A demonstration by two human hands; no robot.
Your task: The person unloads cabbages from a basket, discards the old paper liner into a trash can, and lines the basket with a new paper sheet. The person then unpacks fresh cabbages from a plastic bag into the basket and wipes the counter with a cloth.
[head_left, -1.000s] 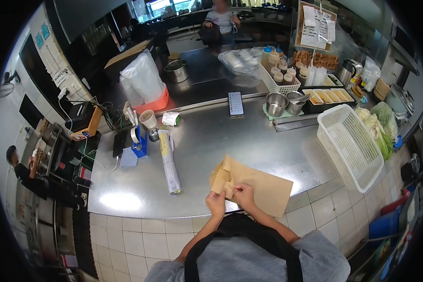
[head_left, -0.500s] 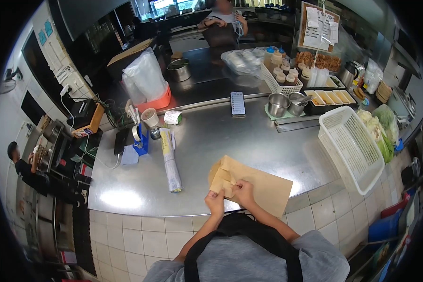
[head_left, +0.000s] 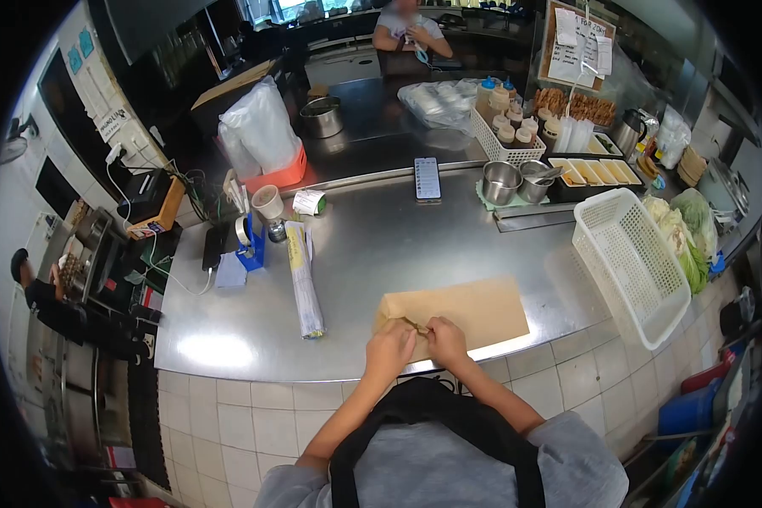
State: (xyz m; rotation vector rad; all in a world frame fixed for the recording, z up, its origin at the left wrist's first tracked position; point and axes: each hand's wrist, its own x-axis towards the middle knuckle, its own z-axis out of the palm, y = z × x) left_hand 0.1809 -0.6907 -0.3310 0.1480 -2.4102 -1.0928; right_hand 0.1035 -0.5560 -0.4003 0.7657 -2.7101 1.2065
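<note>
Steel counter [head_left: 364, 245]: phone [head_left: 427, 179] near back edge, white basket [head_left: 599, 222] at right. Left hand [head_left: 389, 347], right hand [head_left: 447, 341] pinch brown paper [head_left: 487, 313] near its left end.

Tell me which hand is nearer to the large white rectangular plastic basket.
Right. The right hand is left of the basket, not touching; the left hand is farther left.

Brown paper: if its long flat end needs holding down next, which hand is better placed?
Probably the right hand: it sits nearer the flat stretch of the brown paper, which extends to its right. The left hand is farther off, near the paper's opposite end.
</note>
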